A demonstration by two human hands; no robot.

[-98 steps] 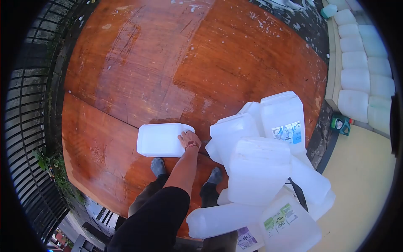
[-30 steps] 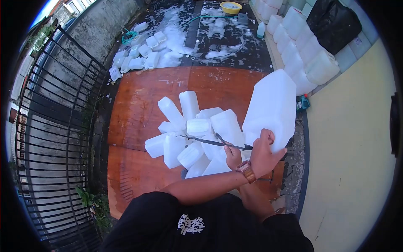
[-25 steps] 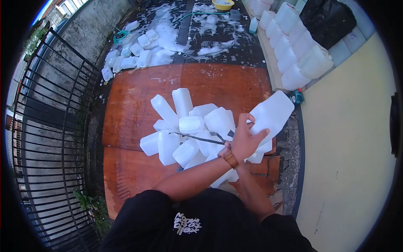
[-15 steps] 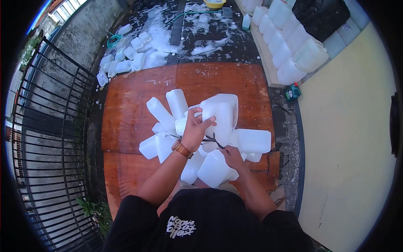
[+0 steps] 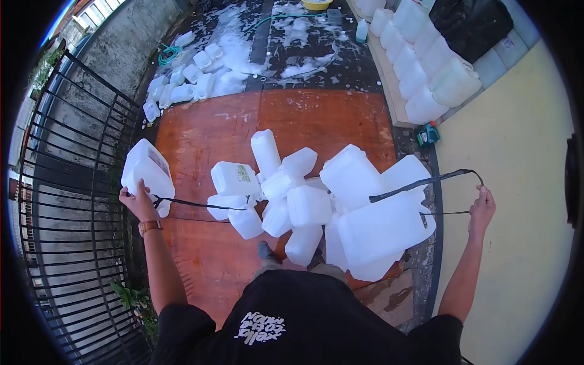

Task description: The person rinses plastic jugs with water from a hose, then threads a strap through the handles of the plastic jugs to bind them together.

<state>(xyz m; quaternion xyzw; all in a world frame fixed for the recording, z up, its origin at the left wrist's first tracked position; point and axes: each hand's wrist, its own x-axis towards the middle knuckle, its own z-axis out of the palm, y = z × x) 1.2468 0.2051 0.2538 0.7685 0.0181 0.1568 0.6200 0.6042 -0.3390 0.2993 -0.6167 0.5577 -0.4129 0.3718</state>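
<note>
At the left, my left hand [image 5: 140, 202] pinches the lower end of a white jug [image 5: 148, 170], which hangs tilted in front of the fence. A black strap [image 5: 194, 204] runs from this jug to the middle pile. Out to the right, my right hand [image 5: 482, 208] is closed on a looped black strap [image 5: 438, 178], raised beside the cream wall. Between my hands, several white jugs [image 5: 309, 205] lie heaped at different angles. The strap's right part reaches a large jug [image 5: 380, 230] near the right edge of the heap; its path among the jugs is hidden.
Reddish-brown boards [image 5: 207, 131] lie under the heap, with my feet at its near side. A black fence [image 5: 79, 201] stands left and a cream wall [image 5: 511, 219] right. Farther off are foamy paving, more jugs [image 5: 182, 91], stacked containers [image 5: 426, 103] and a green bottle [image 5: 427, 135].
My hands have moved from the middle to opposite sides. The left has carried a jug leftward, and the right has drawn the strap out rightward. The heaped jugs have shifted and spread.
</note>
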